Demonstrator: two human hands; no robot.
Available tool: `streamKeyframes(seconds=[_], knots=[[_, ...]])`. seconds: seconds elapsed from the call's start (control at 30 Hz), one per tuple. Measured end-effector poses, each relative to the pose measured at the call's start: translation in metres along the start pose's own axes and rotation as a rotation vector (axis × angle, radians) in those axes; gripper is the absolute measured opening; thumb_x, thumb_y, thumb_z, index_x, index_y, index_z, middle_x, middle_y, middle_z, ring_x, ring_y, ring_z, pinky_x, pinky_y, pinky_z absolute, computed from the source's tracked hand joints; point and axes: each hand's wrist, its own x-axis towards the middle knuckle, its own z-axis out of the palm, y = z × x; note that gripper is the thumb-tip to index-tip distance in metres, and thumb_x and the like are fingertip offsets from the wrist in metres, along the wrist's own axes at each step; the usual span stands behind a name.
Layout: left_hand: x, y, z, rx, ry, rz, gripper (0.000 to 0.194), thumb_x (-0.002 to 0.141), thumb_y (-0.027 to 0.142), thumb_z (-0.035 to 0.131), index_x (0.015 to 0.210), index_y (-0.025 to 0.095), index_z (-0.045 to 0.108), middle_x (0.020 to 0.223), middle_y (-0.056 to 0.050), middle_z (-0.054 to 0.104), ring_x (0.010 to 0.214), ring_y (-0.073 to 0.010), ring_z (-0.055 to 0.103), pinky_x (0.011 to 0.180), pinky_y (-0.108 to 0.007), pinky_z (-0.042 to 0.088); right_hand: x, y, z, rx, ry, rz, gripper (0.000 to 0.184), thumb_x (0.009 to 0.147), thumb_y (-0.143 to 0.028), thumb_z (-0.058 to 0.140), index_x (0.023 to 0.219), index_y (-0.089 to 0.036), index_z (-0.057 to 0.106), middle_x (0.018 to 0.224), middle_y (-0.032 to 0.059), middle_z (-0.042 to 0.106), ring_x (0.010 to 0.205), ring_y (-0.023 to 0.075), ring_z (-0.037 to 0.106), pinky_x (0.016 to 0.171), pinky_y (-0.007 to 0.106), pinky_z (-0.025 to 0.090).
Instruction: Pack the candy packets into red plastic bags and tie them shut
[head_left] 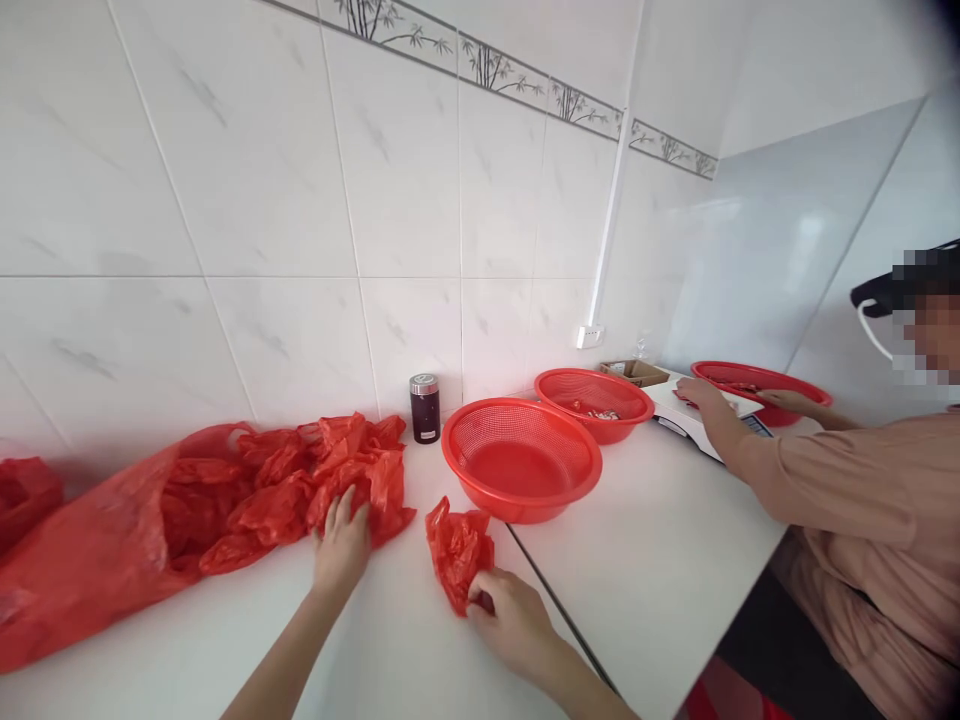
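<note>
A big pile of red plastic bags [225, 500] lies on the white counter [652, 560] at the left. My left hand [341, 545] rests on the pile's right edge, its fingers spread over a bag. My right hand [506, 610] is closed on a small crumpled red bag [457, 550] that sits apart from the pile, just in front of an empty red basket [521, 460].
A dark jar with a silver lid [424, 408] stands by the tiled wall. A second red basket [596, 400] with small items, a cardboard box [634, 372] and a third red basket [761, 385] lie further right. A co-worker's sleeve [847, 500] crosses the right side, their hands at a white scale [694, 415].
</note>
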Motion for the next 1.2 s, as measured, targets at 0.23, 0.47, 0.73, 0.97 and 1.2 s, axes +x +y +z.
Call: streamKeyframes(seconds=[0.23,0.47,0.73,0.97,1.2], knots=[[-0.037,0.057,-0.049,-0.265,0.069,0.043,0.044,0.095,0.038,0.035,0.137,0.03,0.04,0.154,-0.007,0.032,0.143,-0.0229,0.023,0.113,-0.049,0.025,-0.046,-0.005,-0.057,0.671,0.186,0.055,0.022,0.095,-0.04,0.042,0.089,-0.021,0.052,0.085,0.0014,0.058,0.078,0.0158,0.054,0.074,0.026,0.042],[-0.122,0.092,-0.045,-1.13,-0.634,-0.186,0.034,0.081,0.053,0.06,0.086,0.019,0.064,0.083,-0.004,0.067,0.078,-0.0199,0.062,0.072,-0.03,0.05,-0.052,-0.004,-0.05,1.159,0.284,0.213,0.031,0.088,-0.053,0.053,0.092,-0.022,0.048,0.076,-0.0021,0.052,0.063,0.0121,0.047,0.06,0.022,0.04],[-0.135,0.057,-0.064,-1.375,-0.235,-0.602,0.038,0.067,0.052,0.074,0.065,0.02,0.055,0.064,0.002,0.057,0.067,-0.0148,0.052,0.069,-0.028,0.053,-0.06,0.009,-0.06,0.886,0.416,0.257,0.031,0.085,-0.052,0.057,0.086,-0.021,0.053,0.065,-0.0037,0.045,0.058,0.0123,0.042,0.055,0.023,0.037],[-0.154,0.047,-0.07,-1.537,-0.242,-0.81,0.034,0.063,0.044,0.081,0.064,0.019,0.059,0.064,0.004,0.054,0.062,-0.0116,0.05,0.06,-0.023,0.052,-0.063,0.019,-0.066,0.721,0.396,0.286,0.033,0.084,-0.053,0.057,0.082,-0.021,0.056,0.063,-0.0024,0.049,0.058,0.0142,0.046,0.055,0.024,0.039],[-0.16,0.052,-0.066,-1.719,-0.128,-0.947,0.035,0.061,0.037,0.083,0.092,0.024,0.072,0.1,-0.002,0.071,0.098,-0.0235,0.064,0.074,-0.029,0.059,-0.071,0.013,-0.068,0.563,0.301,0.236,0.033,0.085,-0.049,0.056,0.103,-0.022,0.064,0.104,0.0075,0.065,0.092,0.0213,0.058,0.082,0.029,0.045]])
